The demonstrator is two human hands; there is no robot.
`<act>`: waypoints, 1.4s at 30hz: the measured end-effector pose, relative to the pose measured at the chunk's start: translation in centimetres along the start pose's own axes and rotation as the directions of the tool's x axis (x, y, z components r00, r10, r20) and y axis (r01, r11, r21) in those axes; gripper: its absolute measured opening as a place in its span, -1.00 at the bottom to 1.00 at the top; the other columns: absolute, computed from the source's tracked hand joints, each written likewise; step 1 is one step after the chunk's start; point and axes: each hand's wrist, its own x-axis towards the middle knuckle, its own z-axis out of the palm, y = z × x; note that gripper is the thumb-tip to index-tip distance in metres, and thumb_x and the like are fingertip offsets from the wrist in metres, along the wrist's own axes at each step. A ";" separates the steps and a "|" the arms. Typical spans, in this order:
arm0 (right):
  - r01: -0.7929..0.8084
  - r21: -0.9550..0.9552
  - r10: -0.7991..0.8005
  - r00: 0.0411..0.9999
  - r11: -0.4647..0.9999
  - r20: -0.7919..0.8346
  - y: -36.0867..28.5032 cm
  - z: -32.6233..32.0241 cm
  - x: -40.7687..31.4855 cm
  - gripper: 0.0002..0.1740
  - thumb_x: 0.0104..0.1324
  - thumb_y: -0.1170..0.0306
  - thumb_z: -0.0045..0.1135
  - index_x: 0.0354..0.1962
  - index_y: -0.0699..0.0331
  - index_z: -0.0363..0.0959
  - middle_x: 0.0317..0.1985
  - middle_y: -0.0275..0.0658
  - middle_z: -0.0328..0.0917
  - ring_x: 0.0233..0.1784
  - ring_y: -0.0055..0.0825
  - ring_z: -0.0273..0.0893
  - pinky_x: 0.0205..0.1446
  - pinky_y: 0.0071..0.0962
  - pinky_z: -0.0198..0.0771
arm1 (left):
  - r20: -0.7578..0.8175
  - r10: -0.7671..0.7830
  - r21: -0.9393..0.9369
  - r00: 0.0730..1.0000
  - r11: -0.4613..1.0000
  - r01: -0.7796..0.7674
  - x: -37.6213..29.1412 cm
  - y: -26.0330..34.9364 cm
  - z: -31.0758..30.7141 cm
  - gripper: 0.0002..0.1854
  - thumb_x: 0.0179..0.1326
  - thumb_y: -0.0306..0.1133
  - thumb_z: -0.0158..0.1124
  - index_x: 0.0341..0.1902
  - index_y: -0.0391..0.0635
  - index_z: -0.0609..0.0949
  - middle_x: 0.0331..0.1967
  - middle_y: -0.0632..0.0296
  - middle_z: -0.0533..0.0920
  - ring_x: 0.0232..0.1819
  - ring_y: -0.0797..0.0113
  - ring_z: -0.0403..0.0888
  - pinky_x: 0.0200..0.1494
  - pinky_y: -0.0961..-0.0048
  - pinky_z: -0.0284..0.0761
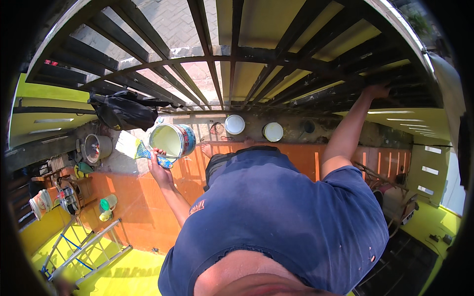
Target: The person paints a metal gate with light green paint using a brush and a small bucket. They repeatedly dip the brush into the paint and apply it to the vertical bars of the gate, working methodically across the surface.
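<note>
My left hand (160, 166) grips the handle of a wide paintbrush (142, 150), its pale bristles pointing left and its handle smeared blue and yellow. Right beside that hand is a paint bucket (189, 140) with a printed outside and a pale, cream-coloured inside. A thin bail runs from its rim near my fingers; whether I also hold it is unclear. Stretched out to the far right, my right hand (376, 91) is against the dark metal bars of a slatted gate (281, 59). Shadow hides its fingers. Worn paint and pale spots mark the bars.
Two white-topped tubs (234, 124) (273, 132) stand at the gate's foot. A black bag (126, 110) hangs on the bars. At left are a grey bucket (97, 148), a green-lidded jug (109, 202) and an aluminium ladder (89, 251). Orange tiles (137, 211) cover the floor.
</note>
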 end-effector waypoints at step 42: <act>-0.658 -0.169 0.014 -0.235 0.734 0.972 -26.9 -21.6 -36.8 -0.55 0.39 0.30 0.16 0.12 0.39 0.37 -0.14 -0.17 0.58 -0.06 -0.48 0.57 0.03 -0.43 0.48 | 0.553 -0.212 0.229 0.806 0.969 0.097 -17.7 -4.6 10.2 -0.74 0.48 -0.23 0.11 -0.01 -0.17 0.57 -0.10 0.25 0.63 -0.02 0.47 0.55 0.10 0.45 0.44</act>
